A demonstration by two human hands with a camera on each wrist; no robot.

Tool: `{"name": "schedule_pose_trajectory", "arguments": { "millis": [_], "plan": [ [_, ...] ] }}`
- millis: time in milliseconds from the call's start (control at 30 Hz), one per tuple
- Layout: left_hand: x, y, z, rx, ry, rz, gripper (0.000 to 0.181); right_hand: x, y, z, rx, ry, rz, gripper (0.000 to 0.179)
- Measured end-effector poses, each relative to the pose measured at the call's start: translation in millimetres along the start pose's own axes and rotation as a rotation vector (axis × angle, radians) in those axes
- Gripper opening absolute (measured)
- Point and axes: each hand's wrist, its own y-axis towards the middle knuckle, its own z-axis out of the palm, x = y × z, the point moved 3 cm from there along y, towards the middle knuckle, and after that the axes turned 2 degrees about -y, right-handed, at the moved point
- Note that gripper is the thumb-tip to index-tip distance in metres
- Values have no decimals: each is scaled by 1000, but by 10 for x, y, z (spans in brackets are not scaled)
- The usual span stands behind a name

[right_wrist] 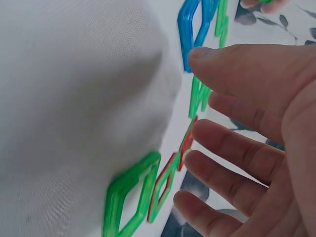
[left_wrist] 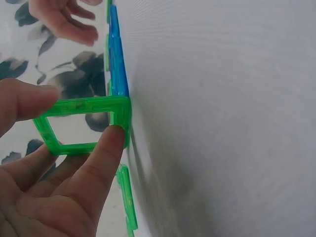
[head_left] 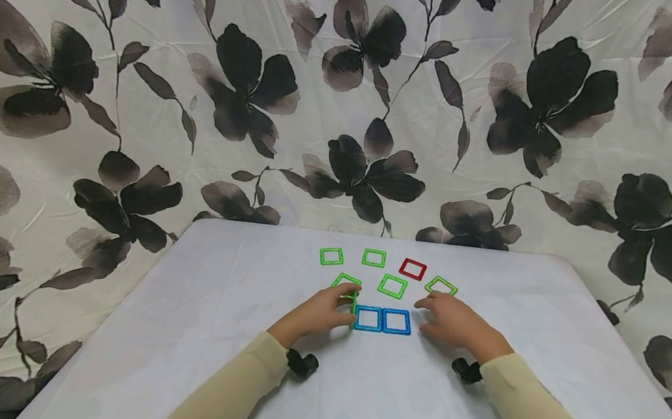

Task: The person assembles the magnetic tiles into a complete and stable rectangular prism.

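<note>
My left hand (head_left: pixel 322 312) pinches a green square frame (left_wrist: pixel 79 106) between thumb and fingers and holds it upright on the table. Its lower edge stands at the left side of two blue square frames (head_left: pixel 395 332), which lie flat side by side. In the left wrist view, the green frame seems to touch the blue one's end. My right hand (head_left: pixel 462 326) hovers just right of the blue frames, with its fingers spread and nothing held. A flat green square frame (head_left: pixel 347 276) lies behind my left hand, which partly hides it.
Behind the blue frames lie more square frames: green ones at the back left (head_left: pixel 331 263), back middle (head_left: pixel 374 251), centre (head_left: pixel 388 295) and right (head_left: pixel 447 283), and a red one (head_left: pixel 409 276). A white cloth (head_left: pixel 352 409) covers the table. A floral curtain (head_left: pixel 456 181) hangs behind.
</note>
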Motion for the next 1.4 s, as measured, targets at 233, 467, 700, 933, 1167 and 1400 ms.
{"name": "schedule_pose_trajectory", "arguments": {
  "millis": [233,467,700,933,1167,1400],
  "plan": [
    [-8,-6,1,-3,18,4,64,-91,-71,-31,0,-20,9,40],
    [-10,-7,4,-2,35,4,64,-172,-141,-57,-6,-18,60,37],
    [-42,-37,-10,1,25,14,65,-247,-140,-37,-30,-31,108,27],
    [-44,-51,-10,13,-21,10,61,-295,-129,0,-23,-45,155,23],
    [-34,-44,1,17,-38,-1,60,-298,-142,22,-9,-52,184,16],
    [-46,-48,3,17,-36,-11,59,-274,-136,37,-11,-32,196,11]
  ]
}}
